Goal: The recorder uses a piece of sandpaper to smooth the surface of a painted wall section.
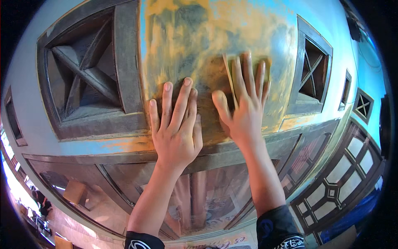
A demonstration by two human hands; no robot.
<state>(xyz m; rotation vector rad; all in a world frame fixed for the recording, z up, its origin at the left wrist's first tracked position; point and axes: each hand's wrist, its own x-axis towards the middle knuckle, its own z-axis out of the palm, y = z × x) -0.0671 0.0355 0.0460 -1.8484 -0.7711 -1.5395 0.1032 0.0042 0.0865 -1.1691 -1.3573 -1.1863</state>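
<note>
Both hands are raised against a wall panel (pixel 199 40) with patchy ochre, grey and dark paint between two framed vents. My left hand (pixel 177 127) rests on its lower left part, palm to the surface, fingers spread, holding nothing. Under my right hand (pixel 245 109), higher and to the right, lies a thin flat greenish-yellow piece (pixel 230 74), perhaps a sanding sheet or sponge. Its pale edge shows left of the fingers, which press it flat against the panel. The hand hides most of it.
A dark vent frame with crossed bars (pixel 77 68) is at left, a similar one (pixel 311 68) at right. Below runs a dark-framed glass window (pixel 211 199) with reflections. A panelled door (pixel 335 177) stands at lower right. A person (pixel 40 199) is far off at lower left.
</note>
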